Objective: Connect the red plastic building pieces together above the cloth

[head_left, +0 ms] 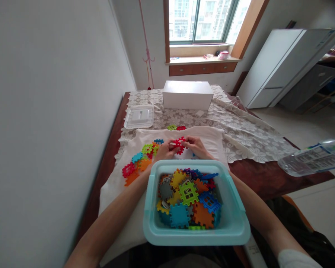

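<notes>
Fingers of the left hand [165, 150] are pinched closed on one side of a red toothed piece [180, 146], and those of the right hand [197, 146] grip its other side, so it is held between the two hands over a white cloth [216, 141]. Both forearms reach forward, one along each side of a turquoise tub [195, 239], angling inward until the hands nearly meet just beyond its far rim.

That rim hides part of the right wrist, and whether the red is one piece or several joined is hard to tell. Beneath the right hand, a blue bit shows only in part.

Beside the left hand lie loose coloured pieces [137, 157]; more pieces [188, 193] fill the tub, which stands between the arms and blocks the near cloth. Farther off are a clear lid [139, 117] and a white box [187, 99]. At right, a clear bottle [312, 159] is cut off by the edge.
</notes>
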Motion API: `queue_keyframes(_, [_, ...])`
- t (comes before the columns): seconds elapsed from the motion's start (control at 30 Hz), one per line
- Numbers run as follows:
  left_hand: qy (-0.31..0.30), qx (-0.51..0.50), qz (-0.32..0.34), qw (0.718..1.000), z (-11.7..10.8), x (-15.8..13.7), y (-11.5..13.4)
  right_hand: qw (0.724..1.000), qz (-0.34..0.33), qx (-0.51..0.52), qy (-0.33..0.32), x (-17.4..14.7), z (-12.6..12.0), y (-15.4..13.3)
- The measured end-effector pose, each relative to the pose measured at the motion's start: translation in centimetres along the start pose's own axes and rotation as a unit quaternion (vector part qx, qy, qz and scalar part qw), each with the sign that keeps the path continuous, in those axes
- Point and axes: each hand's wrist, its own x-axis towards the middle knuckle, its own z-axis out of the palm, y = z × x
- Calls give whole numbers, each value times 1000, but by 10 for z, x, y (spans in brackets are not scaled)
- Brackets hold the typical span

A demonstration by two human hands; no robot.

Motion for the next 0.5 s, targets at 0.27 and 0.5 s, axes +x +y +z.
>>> queue_keyframes(0.27, [-11, -22, -11, 1000, 0, 0, -3, 997, 46, 20, -57, 0, -3, -9])
queue_keyframes(0.5, [-2, -28, -27, 999, 1, -1, -1, 992, 66, 21, -103, -3, -7, -15])
